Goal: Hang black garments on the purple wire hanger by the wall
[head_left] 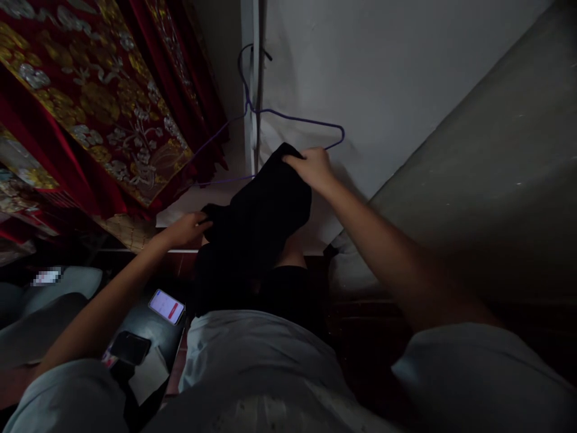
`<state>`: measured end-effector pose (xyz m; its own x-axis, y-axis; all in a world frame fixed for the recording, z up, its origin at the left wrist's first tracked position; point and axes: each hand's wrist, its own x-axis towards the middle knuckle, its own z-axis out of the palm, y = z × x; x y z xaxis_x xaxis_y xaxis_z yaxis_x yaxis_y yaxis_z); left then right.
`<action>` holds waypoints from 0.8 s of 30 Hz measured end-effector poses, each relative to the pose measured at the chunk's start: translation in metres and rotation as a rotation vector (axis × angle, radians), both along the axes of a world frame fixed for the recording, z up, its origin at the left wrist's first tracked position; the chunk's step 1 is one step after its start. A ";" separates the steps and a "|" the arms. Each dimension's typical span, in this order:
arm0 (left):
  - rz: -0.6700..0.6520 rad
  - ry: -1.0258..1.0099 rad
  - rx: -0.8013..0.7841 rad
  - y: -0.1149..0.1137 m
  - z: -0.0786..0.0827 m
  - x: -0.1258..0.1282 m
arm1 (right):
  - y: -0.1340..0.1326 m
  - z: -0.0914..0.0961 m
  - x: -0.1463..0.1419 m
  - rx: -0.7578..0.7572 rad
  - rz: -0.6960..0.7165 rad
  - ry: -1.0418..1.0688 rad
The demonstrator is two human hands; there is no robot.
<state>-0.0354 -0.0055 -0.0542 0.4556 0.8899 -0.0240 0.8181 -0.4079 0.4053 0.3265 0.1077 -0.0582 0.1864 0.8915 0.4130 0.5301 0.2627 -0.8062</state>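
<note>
A dark black garment (268,207) is stretched out between my two hands above my lap; the dimness hides its exact kind. My left hand (186,230) pinches its left edge. Farther up, my right hand (313,168) grips the upper right corner, thumb laid over the cloth. Just beyond the garment, a purple clothes hanger (295,118) hangs by its hook at a pale upright post. The cloth covers part of the hanger's lower bar, and I cannot tell whether the two touch.
Red cloth with gold and silver embroidery (103,102) hangs at the upper left. A lit phone (166,307), a dark object (130,347) and a whitish sheet (150,376) lie on a dark seat at my left. A pale wall (360,66) stands ahead, with a grey slanted surface (487,156) at right.
</note>
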 end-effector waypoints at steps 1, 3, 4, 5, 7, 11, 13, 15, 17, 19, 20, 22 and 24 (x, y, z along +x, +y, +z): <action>-0.013 -0.035 0.069 0.007 0.004 -0.004 | -0.003 0.005 0.003 0.036 -0.005 -0.027; -0.022 -0.078 0.193 0.019 0.016 -0.006 | -0.010 0.016 0.007 0.088 -0.036 -0.064; -0.009 -0.071 0.221 0.024 0.022 -0.006 | -0.014 0.022 0.008 0.100 -0.053 -0.078; 0.018 -0.054 0.223 0.028 0.028 -0.006 | -0.017 0.027 0.009 0.102 -0.067 -0.093; 0.084 -0.026 0.189 0.033 0.037 -0.007 | -0.021 0.035 0.010 0.094 -0.086 -0.114; 0.152 -0.099 0.252 0.030 0.048 -0.008 | -0.027 0.038 0.011 0.065 -0.070 -0.121; 0.181 -0.182 0.359 0.027 0.054 -0.003 | -0.029 0.033 0.009 0.078 -0.053 -0.111; 0.200 -0.305 0.467 0.028 0.060 0.009 | -0.030 0.024 0.006 0.111 -0.018 -0.102; 0.175 -0.411 0.554 0.032 0.067 0.027 | -0.031 0.013 0.003 0.138 0.041 -0.097; 0.133 -0.462 0.613 0.040 0.074 0.044 | -0.033 0.004 0.002 0.158 0.110 -0.090; 0.116 -0.470 0.628 0.045 0.076 0.051 | -0.033 0.002 0.004 0.168 0.128 -0.089; 0.092 -0.475 0.618 0.055 0.080 0.057 | -0.032 0.001 0.011 0.194 0.115 -0.106; 0.058 -0.450 0.559 0.063 0.083 0.056 | -0.030 0.007 0.022 0.250 0.021 -0.134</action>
<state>0.0205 0.0574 0.0289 0.2662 0.7370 0.6213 0.6475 -0.6142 0.4512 0.3480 0.0782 -0.0512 0.0978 0.7617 0.6405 0.6201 0.4567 -0.6378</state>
